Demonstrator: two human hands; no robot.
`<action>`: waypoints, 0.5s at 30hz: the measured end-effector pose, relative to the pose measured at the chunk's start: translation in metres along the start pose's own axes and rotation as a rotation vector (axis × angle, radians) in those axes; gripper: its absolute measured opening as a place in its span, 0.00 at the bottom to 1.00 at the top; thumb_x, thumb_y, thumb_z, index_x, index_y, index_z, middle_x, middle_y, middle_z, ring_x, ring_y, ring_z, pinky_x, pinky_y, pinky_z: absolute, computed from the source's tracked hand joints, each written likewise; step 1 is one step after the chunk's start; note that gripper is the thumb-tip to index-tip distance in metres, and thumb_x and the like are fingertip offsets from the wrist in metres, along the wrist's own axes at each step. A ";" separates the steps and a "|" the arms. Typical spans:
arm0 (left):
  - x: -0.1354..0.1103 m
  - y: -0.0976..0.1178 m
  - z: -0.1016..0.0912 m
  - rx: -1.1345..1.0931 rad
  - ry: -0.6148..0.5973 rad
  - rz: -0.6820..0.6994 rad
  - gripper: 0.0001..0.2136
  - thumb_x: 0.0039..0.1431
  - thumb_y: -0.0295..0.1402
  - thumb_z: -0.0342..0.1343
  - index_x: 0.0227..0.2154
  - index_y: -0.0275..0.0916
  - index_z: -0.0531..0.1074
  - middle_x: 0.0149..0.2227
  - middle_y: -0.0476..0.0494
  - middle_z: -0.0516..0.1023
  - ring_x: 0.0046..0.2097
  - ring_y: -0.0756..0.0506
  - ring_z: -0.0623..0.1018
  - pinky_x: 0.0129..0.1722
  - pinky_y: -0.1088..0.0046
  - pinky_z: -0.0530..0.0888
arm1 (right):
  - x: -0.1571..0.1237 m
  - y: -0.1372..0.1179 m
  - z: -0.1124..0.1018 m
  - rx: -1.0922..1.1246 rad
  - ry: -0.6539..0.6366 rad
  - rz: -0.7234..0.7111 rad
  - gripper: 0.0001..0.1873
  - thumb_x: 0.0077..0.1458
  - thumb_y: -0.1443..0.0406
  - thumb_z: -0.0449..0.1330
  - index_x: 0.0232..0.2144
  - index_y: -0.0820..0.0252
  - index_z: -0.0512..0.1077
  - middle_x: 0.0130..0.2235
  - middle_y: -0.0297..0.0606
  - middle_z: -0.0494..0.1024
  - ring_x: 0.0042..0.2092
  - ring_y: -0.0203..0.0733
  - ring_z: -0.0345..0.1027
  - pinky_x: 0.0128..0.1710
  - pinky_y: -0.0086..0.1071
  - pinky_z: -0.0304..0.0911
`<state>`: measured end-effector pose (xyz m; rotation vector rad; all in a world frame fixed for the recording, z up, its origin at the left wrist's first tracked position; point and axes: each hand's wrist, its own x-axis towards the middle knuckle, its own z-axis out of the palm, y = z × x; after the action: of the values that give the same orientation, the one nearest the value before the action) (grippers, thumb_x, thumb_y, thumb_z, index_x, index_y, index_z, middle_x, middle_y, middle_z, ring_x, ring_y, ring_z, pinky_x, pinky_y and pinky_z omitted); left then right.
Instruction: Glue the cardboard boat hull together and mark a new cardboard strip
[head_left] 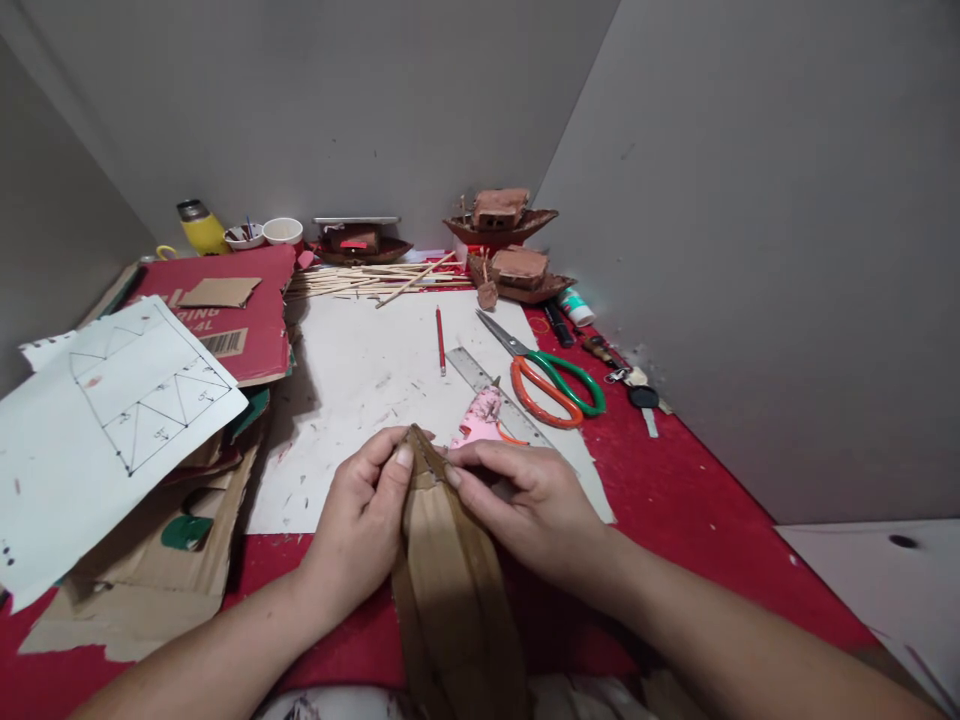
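Note:
Both my hands hold a long brown cardboard boat hull (452,590) that points away from me, low in the middle of the view. My left hand (362,515) pinches the left side of its pointed tip, thumb on top. My right hand (525,500) pinches the right side of the same tip with its fingers pressed together. The hull's near end runs down toward my lap. Beneath my hands lies a white work sheet (360,380) on a red table (675,500).
Orange-and-green scissors (551,380), a metal ruler (499,395), a pink glue gun (480,418) and a red pencil (440,340) lie just beyond my hands. Finished cardboard boats (502,225), wooden sticks (375,278), a drawn paper template (112,420), cardboard scraps (150,560) and grey walls surround.

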<state>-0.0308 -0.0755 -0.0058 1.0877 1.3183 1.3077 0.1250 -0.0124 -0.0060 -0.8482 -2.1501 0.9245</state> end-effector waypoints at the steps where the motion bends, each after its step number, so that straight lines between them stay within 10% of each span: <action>1: 0.000 0.000 0.000 0.005 0.011 0.000 0.11 0.65 0.38 0.50 0.43 0.40 0.74 0.36 0.45 0.78 0.38 0.46 0.76 0.40 0.72 0.72 | 0.001 -0.001 0.000 -0.010 -0.010 0.002 0.09 0.57 0.69 0.55 0.29 0.60 0.75 0.28 0.35 0.80 0.28 0.36 0.72 0.28 0.26 0.65; 11: 0.017 0.003 -0.024 0.159 0.084 0.071 0.11 0.62 0.38 0.53 0.38 0.37 0.76 0.33 0.47 0.78 0.35 0.47 0.75 0.36 0.74 0.70 | 0.017 0.013 -0.043 -0.163 0.150 0.065 0.10 0.59 0.62 0.57 0.33 0.59 0.76 0.32 0.36 0.81 0.32 0.38 0.74 0.31 0.28 0.66; 15: 0.024 0.004 -0.033 0.292 0.101 0.114 0.11 0.60 0.37 0.53 0.36 0.37 0.77 0.33 0.47 0.79 0.36 0.46 0.75 0.39 0.72 0.70 | 0.017 0.017 -0.059 -0.566 -0.014 0.137 0.15 0.59 0.57 0.56 0.39 0.60 0.75 0.37 0.41 0.81 0.36 0.43 0.74 0.30 0.31 0.63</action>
<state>-0.0668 -0.0567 -0.0034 1.3272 1.5779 1.2939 0.1647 0.0316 0.0177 -1.2699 -2.4269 0.3729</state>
